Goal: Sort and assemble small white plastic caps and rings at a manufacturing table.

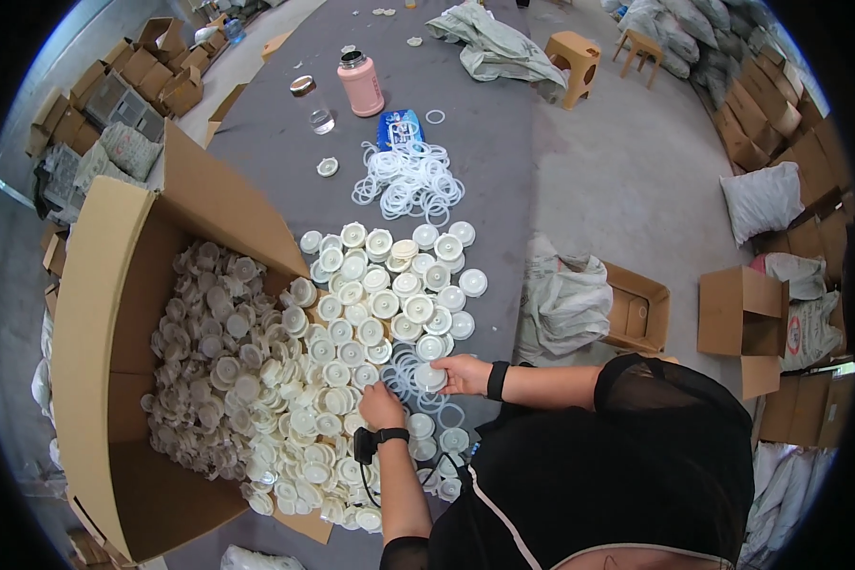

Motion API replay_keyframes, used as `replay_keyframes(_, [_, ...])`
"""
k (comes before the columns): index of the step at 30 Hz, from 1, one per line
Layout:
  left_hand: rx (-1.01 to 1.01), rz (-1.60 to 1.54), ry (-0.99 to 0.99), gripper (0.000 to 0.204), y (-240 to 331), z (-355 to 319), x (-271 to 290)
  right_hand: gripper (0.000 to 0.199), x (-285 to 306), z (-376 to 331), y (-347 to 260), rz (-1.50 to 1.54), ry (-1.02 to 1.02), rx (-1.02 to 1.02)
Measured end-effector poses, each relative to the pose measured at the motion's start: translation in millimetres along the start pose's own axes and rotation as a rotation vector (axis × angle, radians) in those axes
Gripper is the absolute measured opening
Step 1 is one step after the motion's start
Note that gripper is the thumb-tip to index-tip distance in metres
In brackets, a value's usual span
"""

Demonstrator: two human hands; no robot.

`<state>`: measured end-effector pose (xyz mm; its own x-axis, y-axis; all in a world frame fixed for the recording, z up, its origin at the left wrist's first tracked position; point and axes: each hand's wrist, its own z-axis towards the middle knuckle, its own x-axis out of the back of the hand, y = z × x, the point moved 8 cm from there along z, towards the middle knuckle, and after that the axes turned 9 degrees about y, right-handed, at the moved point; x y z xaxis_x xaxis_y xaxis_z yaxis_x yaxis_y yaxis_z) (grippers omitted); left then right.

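Observation:
My right hand [465, 373] pinches a round, whitish plastic lid [430, 378] by its edge. Just left of it, my left hand [382, 407] is closed, its fingertips down among the lids; what they hold, if anything, is hidden. Clear rings [404, 372] lie in a loose heap between and beyond the hands. Farther off, many lids [384, 304] are spread over the table, mostly flat side by side. A large cardboard box [102, 370] lies open toward me on the left, with a mass of lids [214, 332] spilling out of it.
On the grey table [285, 114] stand a pink bottle [361, 87] and a clear bottle [313, 106], near a blue packet [399, 129] and a pile of white rings [408, 180]. Stools [574, 66], a low carton [638, 309] and an open box [743, 313] stand on the floor at right.

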<state>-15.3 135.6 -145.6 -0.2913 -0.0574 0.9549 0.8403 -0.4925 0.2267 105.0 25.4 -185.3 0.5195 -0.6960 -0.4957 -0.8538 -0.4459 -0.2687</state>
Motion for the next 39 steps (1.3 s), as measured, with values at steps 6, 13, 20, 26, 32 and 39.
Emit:
replay_keyframes(6, [0.013, -0.086, 0.103, 0.01, 5.6, -1.6, 28.1, 0.021, 11.0, -14.6, 11.0, -0.012, 0.027, -0.064])
replay_keyframes(13, [0.981, -1.746, -0.022, 0.012, 10.0, -40.1, 16.5, 0.017, 6.4, -14.9, 21.7, -0.101, -0.004, -0.003])
replay_keyframes(20, [1.103, -1.831, -0.028, 0.008, 45.8, -67.5, 26.4, 0.009, -36.1, -47.3, 2.7, 0.096, -0.189, 0.102])
replay_keyframes(26, [1.118, -1.843, 0.062, 0.01, 43.8, -67.4, 36.1, 0.009, -47.2, -59.8, 2.1, 0.143, -0.309, 0.138])
replay_keyframes(32, [1.075, -1.978, 0.003, 0.012, 46.8, -68.6, 22.4, 0.008, -54.3, -68.5, -3.4, 0.067, -0.301, 0.285])
replay_keyframes(39, [1.161, -2.173, -0.014, 0.019, 57.3, -60.0, 40.1, 0.01, -60.0, -75.8, -3.3, 0.036, -0.349, 0.326])
